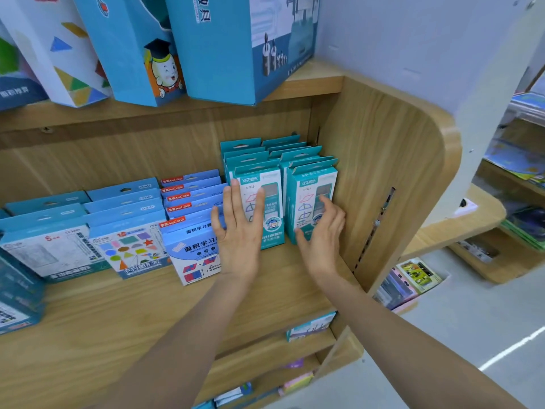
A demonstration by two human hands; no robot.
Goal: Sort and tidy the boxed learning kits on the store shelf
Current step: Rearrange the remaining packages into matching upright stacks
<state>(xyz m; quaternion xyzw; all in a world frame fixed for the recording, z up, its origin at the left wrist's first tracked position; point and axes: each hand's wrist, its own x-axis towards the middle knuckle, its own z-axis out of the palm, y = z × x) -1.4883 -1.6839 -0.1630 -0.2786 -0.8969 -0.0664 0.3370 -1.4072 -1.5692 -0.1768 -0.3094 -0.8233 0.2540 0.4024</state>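
**Grip.** Your left hand (pixel 240 231) lies flat, fingers straight, against the face of the front teal kit box (pixel 272 202) in the row second from the side panel (pixel 383 178). It holds nothing. Your right hand (pixel 321 234) rests on the front box of the teal row beside the panel (pixel 308 187), fingers loosely bent and thumb low on the box's near edge. It looks like contact, not a clamp.

**Risk.**
- The teal boxes stand upright in file, so a push high on the faces would likely topple the rows backward.
- Your left palm overlaps the blue area-learning kit (pixel 194 255), one row further from the panel. A sideways shove could drag it askew.
- The panel-side row sits close to the panel, and uneven pressure could wedge it there.

**Containers.**
- All boxes are closed. Each teal face has a dark window strip, but I cannot make out the contents.
- The shelf board (pixel 147 314) carries two teal rows nearest the panel, and blue kit rows beyond them.
- Larger blue boxes (pixel 230 48) stand on the shelf above.
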